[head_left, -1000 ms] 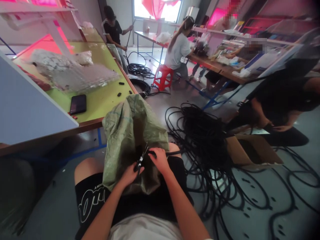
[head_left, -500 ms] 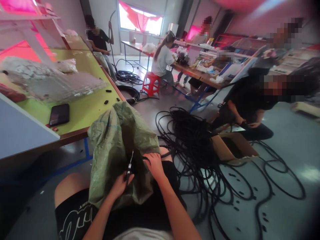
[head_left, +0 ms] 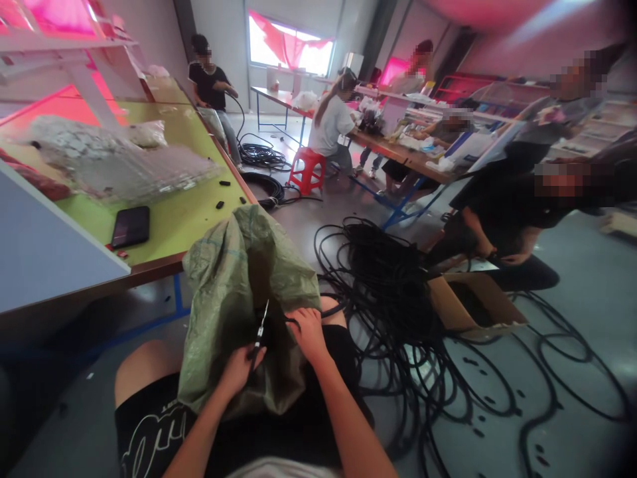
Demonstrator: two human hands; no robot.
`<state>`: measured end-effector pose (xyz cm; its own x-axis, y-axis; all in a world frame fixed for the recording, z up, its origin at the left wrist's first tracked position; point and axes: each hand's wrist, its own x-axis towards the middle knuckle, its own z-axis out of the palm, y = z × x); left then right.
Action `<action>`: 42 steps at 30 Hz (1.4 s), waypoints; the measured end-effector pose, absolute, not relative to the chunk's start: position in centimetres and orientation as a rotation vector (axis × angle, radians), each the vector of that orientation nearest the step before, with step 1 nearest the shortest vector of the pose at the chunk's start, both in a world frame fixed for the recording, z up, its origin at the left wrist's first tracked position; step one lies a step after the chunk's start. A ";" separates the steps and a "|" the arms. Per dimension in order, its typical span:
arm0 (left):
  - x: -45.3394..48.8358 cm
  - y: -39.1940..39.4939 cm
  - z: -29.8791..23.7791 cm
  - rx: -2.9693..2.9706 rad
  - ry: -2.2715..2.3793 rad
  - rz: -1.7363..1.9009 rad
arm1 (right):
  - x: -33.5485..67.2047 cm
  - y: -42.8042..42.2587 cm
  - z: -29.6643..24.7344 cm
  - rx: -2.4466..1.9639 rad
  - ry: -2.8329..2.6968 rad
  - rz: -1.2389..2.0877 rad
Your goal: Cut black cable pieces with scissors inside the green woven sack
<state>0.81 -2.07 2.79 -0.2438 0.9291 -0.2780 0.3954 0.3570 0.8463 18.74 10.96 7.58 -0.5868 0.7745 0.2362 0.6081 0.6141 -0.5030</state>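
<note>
tool in l fingers, cable under r fingers

Leftward past the left hand, my feed shows a yellow-green table; ahead of the right hand, glossy grey floor, a red stool, a brown-topped table. Farthest off, I see a pale wall and bright window.

Lettering seen only on wearer's black shorts, left leg: big looping script in white outline, part of it hidden, full word not readable; small pale capitals just above, blurred, last one looks like T; nothing else legible in view
</note>
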 end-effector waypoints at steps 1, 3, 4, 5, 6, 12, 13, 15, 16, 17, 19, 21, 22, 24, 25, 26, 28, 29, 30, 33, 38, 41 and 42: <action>0.8 -2.1 2.7 1.145 1.812 0.847 | 18.7 11.0 7.6 -1.092 -2.406 0.525; 0.8 -2.0 2.4 1.121 1.815 0.877 | 18.7 10.9 7.5 -1.075 -2.408 0.536; 0.9 -2.0 2.2 1.124 1.810 0.885 | 18.7 10.9 7.5 -1.068 -2.407 0.538; 0.9 -2.0 2.1 1.131 1.799 0.886 | 18.7 10.9 7.5 -1.064 -2.406 0.536; 0.9 -2.0 2.0 1.138 1.787 0.884 | 18.7 10.9 7.4 -1.061 -2.404 0.532; 0.6 -2.1 1.9 1.176 1.842 0.845 | 18.6 10.8 7.3 -1.062 -2.391 0.547; 0.6 -2.1 2.0 1.174 1.846 0.841 | 18.6 10.8 7.3 -1.061 -2.390 0.552; 0.6 -2.1 2.0 1.160 1.822 0.857 | 18.6 10.7 7.4 -1.050 -2.385 0.563; 0.7 -2.1 2.0 1.147 1.808 0.874 | 18.6 10.7 7.4 -1.041 -2.383 0.570; 0.7 -2.0 1.9 1.137 1.797 0.892 | 18.6 10.7 7.4 -1.032 -2.382 0.576; 0.8 -2.0 1.9 1.129 1.792 0.923 | 18.6 10.7 7.4 -1.015 -2.389 0.584; 0.8 -2.0 1.9 1.140 1.796 0.939 | 18.6 10.7 7.4 -1.012 -2.410 0.570; 0.8 -2.0 1.8 1.149 1.799 0.937 | 18.6 10.8 7.4 -1.015 -2.424 0.554; 0.7 -2.1 1.8 1.167 1.817 0.915 | 18.6 10.7 7.4 -1.030 -2.449 0.514; 0.6 -2.1 1.8 1.173 1.827 0.898 | 18.6 10.7 7.5 -1.038 -2.457 0.497; 0.6 -2.1 1.7 1.177 1.838 0.881 | 18.6 10.7 7.5 -1.042 -2.463 0.484; 0.5 -2.2 1.6 1.174 1.859 0.860 | 18.5 10.6 7.6 -1.046 -2.466 0.468; 0.5 -2.2 1.5 1.175 1.868 0.859 | 18.5 10.5 7.6 -1.054 -2.464 0.459; 0.5 -2.1 1.5 1.180 1.876 0.867 | 18.4 10.4 7.5 -1.066 -2.460 0.450; 0.6 -2.1 1.3 1.219 1.883 0.924 | 18.2 10.4 7.4 -1.112 -2.450 0.423; 0.7 -2.1 1.4 1.236 1.798 0.874 | 18.2 10.5 7.0 -1.107 -2.441 0.458; 0.6 -2.1 1.6 1.223 1.808 0.823 | 18.3 10.6 6.9 -1.117 -2.406 0.475; 0.6 -2.1 1.7 1.223 1.812 0.823 | 18.3 10.7 6.9 -1.122 -2.402 0.478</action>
<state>0.61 -2.14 1.69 -0.2287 0.9415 -0.2475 0.4333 0.3261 0.8402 18.29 10.66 6.87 -0.5717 0.7829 0.2454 0.6294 0.6103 -0.4811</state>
